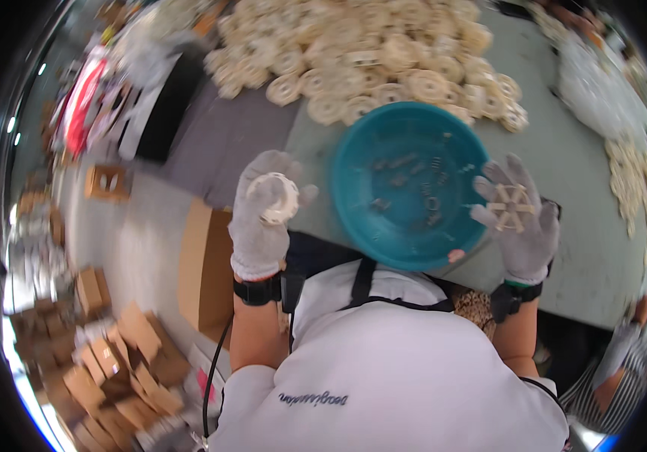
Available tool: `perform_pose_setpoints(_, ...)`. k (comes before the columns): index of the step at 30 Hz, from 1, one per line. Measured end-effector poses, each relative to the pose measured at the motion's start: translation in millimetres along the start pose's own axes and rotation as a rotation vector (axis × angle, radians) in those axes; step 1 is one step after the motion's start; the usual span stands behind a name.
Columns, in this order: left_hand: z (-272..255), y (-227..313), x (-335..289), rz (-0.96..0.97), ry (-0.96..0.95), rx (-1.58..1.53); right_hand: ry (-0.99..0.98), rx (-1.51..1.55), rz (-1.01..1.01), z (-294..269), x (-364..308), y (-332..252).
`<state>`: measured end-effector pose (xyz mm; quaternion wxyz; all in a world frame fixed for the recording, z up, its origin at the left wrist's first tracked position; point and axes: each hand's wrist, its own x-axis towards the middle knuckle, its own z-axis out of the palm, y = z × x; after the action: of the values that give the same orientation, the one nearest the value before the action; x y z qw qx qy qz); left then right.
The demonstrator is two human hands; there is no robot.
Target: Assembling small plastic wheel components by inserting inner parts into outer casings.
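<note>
Left hand (258,230), gloved in pale grey: palm up, thumb standing apart from the fingers, not closed; one white ring-shaped piece (289,200) lying on the palm; right hand (523,235), likewise gloved: palm up, fingers spread wide; one cream spoked piece (510,207) lying flat across palm and fingers.

Between the hands, one teal basin (406,135), round, at the tabletop's near edge; inside, small loose parts (432,203), blurred, kind not certain; at its near rim, one small pink scrap (456,256).

Beyond the basin, on the tabletop (564,264), one large heap of cream discs (383,53); whether finished or waiting, cannot tell; far right, one clear plastic bag (602,94) and further cream pieces (628,188).

Progress, by judgement: one piece in each hand, the two well apart and not joined, so any fitting together of this pair appears undone; loose parts remaining in the basin suggest the batch is incomplete; no separate finished stack can be made out.

Outermost left: one open cardboard box (204,275); heaped cartons (112,369) on the floor.
</note>
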<state>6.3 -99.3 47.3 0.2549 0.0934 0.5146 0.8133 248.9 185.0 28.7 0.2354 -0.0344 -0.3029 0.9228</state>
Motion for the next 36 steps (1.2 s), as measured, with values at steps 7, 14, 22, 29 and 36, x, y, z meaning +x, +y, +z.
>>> perform_pose_setpoints(7, -233.3, -20.0, -66.0, 0.074, 0.725, 0.484, -0.045, -0.077, 0.158, -26.2, 3.5, 8.3)
perform_pose_setpoints(14, -119.5, -19.9, -11.4, 0.361, 1.166, 0.922, 0.282, -0.554, 0.067, -13.0, -34.9, -14.0)
perform_pose_setpoints(22, -14.7, -28.3, 103.9, 0.358, -0.132, 1.13, 0.813, -1.096, 0.284, 6.9, -194.8, -44.5)
perform_pose_setpoints(29, -18.0, -57.9, 172.3, 0.427, -0.284, 1.607, 1.237, -1.711, 0.436, -18.7, -281.5, -32.1)
perform_pose_setpoints(36, 11.4, -8.7, 108.8, -0.385, -0.22, -0.352, 0.885, -1.569, -0.173, 53.8, -60.6, -12.8)
